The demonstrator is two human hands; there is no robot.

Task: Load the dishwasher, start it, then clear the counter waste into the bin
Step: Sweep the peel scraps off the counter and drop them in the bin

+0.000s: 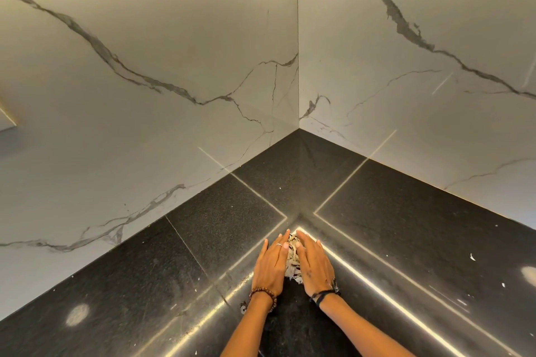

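A: Grip check. Your left hand [271, 262] and right hand [314, 262] lie flat, fingers straight, palms down, pressed against either side of the waste pile [292, 258].

B: Where's the pile?

A: Between your palms, on the dark tabletop [220, 217], near the inner corner. Pale scraps [472, 256] lie scattered to your right. Veined marble walls [145, 66] meet behind.
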